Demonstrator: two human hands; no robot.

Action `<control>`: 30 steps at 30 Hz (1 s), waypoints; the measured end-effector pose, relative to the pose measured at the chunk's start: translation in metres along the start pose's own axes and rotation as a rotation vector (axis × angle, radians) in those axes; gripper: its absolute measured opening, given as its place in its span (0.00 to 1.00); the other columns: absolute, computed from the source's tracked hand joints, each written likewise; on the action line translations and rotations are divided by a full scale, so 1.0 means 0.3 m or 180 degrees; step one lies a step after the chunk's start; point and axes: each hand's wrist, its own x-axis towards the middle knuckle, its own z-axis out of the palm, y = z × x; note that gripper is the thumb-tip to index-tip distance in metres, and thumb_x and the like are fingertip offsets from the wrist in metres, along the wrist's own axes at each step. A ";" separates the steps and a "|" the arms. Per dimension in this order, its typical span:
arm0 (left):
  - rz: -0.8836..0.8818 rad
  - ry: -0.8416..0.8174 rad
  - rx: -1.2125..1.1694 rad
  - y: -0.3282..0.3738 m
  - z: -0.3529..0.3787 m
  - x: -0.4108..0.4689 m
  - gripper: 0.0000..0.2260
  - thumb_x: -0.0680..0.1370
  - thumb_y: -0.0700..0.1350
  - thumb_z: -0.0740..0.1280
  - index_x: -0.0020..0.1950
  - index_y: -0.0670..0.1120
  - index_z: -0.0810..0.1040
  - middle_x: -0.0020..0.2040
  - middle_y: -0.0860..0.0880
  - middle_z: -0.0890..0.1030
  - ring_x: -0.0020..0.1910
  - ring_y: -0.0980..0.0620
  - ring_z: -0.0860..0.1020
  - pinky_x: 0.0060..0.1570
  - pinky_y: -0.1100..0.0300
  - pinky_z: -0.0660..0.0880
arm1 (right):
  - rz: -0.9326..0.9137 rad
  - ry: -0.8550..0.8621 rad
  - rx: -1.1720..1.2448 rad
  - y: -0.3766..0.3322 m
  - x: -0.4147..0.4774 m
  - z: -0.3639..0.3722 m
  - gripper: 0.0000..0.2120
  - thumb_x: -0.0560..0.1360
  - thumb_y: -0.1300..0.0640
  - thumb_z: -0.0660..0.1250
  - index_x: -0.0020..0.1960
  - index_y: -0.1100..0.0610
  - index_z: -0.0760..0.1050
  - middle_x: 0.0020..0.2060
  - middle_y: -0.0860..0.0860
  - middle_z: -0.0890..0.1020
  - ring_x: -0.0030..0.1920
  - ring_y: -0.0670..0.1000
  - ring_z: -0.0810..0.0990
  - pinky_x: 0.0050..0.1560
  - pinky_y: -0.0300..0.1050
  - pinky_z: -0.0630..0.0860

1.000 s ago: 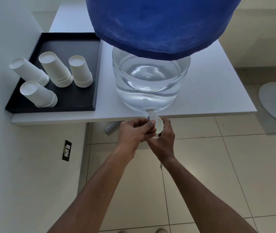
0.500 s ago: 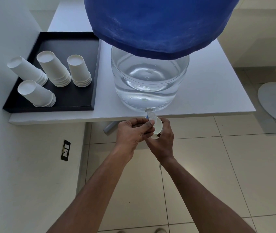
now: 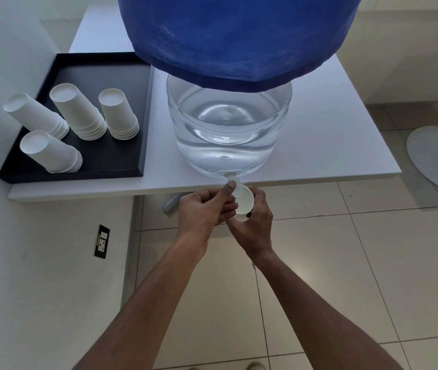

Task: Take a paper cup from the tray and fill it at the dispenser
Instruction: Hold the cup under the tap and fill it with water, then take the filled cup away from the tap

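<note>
A clear water dispenser (image 3: 228, 129) under a blue cover (image 3: 233, 36) stands on the white table (image 3: 332, 145), its white tap (image 3: 232, 180) over the front edge. My right hand (image 3: 252, 222) holds a white paper cup (image 3: 245, 202) just under the tap. My left hand (image 3: 204, 209) is beside it, fingers on the tap. The black tray (image 3: 143, 108) at the left holds several stacks of upside-down white cups (image 3: 78, 113). Water in the cup cannot be made out.
A white wall runs down the left with a black socket plate (image 3: 102, 241) low on it. Beige floor tiles lie below the table. A round grey base (image 3: 437, 158) rests on the floor at the right. A grey table leg (image 3: 169, 204) shows under the edge.
Both hands stay at the tap with the cup. My left fingers have shifted slightly up onto the tap. The view has drifted a little.
</note>
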 end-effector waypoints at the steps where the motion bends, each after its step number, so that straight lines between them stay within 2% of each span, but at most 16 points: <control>1: -0.0017 0.0115 0.0005 -0.001 0.000 0.001 0.16 0.73 0.53 0.79 0.45 0.40 0.87 0.40 0.42 0.88 0.40 0.48 0.87 0.45 0.55 0.86 | 0.0014 -0.0005 -0.0002 0.003 -0.001 -0.002 0.26 0.68 0.52 0.80 0.62 0.55 0.74 0.51 0.48 0.83 0.49 0.51 0.83 0.49 0.53 0.81; 5: -0.0152 0.0533 -0.0157 -0.011 -0.029 0.018 0.27 0.76 0.64 0.72 0.47 0.38 0.86 0.41 0.40 0.89 0.39 0.46 0.87 0.42 0.54 0.86 | 0.0143 0.0021 -0.0056 0.016 -0.005 -0.015 0.28 0.68 0.48 0.82 0.62 0.53 0.73 0.53 0.47 0.82 0.52 0.50 0.82 0.50 0.53 0.82; 8: -0.0256 0.0643 -0.0188 -0.038 -0.055 0.032 0.32 0.79 0.68 0.63 0.49 0.38 0.86 0.42 0.40 0.89 0.40 0.47 0.87 0.43 0.54 0.85 | 0.0220 0.0052 -0.0081 0.039 -0.016 -0.031 0.28 0.69 0.47 0.82 0.62 0.51 0.73 0.53 0.47 0.82 0.53 0.50 0.82 0.50 0.54 0.82; 11: -0.0412 0.0738 -0.0198 -0.090 -0.056 0.047 0.29 0.82 0.65 0.60 0.48 0.40 0.85 0.43 0.42 0.88 0.39 0.49 0.85 0.43 0.55 0.82 | 0.0321 0.0080 -0.0141 0.067 -0.037 -0.063 0.29 0.68 0.46 0.82 0.63 0.52 0.73 0.54 0.47 0.82 0.54 0.49 0.82 0.50 0.55 0.83; 16: -0.0624 0.0865 -0.0067 -0.199 0.004 0.050 0.18 0.85 0.54 0.63 0.47 0.41 0.82 0.47 0.41 0.85 0.41 0.48 0.82 0.43 0.56 0.80 | 0.0385 0.0143 -0.0083 0.057 -0.052 -0.171 0.29 0.68 0.48 0.83 0.63 0.52 0.73 0.54 0.45 0.82 0.53 0.44 0.82 0.46 0.53 0.83; 20: -0.0810 0.0466 -0.0178 -0.226 0.099 0.024 0.12 0.83 0.48 0.67 0.49 0.41 0.82 0.48 0.41 0.84 0.44 0.47 0.82 0.49 0.55 0.81 | 0.0295 0.0226 0.0009 -0.013 -0.014 -0.294 0.29 0.69 0.50 0.83 0.63 0.52 0.73 0.53 0.39 0.80 0.54 0.40 0.81 0.45 0.51 0.84; 24: -0.0884 -0.0161 -0.0262 -0.200 0.220 -0.009 0.12 0.83 0.49 0.68 0.54 0.40 0.84 0.54 0.37 0.86 0.50 0.46 0.85 0.55 0.53 0.83 | 0.0268 0.0167 0.0117 -0.106 0.061 -0.416 0.29 0.69 0.51 0.83 0.63 0.51 0.73 0.52 0.31 0.79 0.55 0.38 0.81 0.47 0.47 0.85; 26: -0.0856 -0.0428 -0.0397 -0.156 0.282 -0.031 0.13 0.82 0.49 0.70 0.58 0.40 0.84 0.58 0.36 0.86 0.52 0.45 0.85 0.58 0.52 0.83 | 0.0239 0.0132 0.0175 -0.148 0.097 -0.469 0.29 0.69 0.51 0.83 0.63 0.51 0.73 0.52 0.32 0.80 0.55 0.40 0.82 0.48 0.44 0.85; 28: -0.0843 -0.0681 -0.0629 -0.104 0.340 -0.054 0.18 0.77 0.49 0.74 0.61 0.40 0.83 0.55 0.37 0.87 0.51 0.46 0.87 0.54 0.54 0.84 | 0.0205 0.0125 0.0195 -0.184 0.133 -0.519 0.29 0.69 0.51 0.83 0.64 0.52 0.73 0.53 0.35 0.81 0.56 0.42 0.82 0.48 0.42 0.84; 30: -0.0816 -0.0894 -0.0814 -0.064 0.385 -0.070 0.23 0.74 0.51 0.75 0.64 0.39 0.82 0.51 0.39 0.88 0.48 0.48 0.88 0.48 0.56 0.85 | 0.0194 0.0110 0.0242 -0.215 0.165 -0.557 0.29 0.70 0.52 0.83 0.65 0.52 0.73 0.53 0.36 0.81 0.56 0.41 0.82 0.47 0.38 0.83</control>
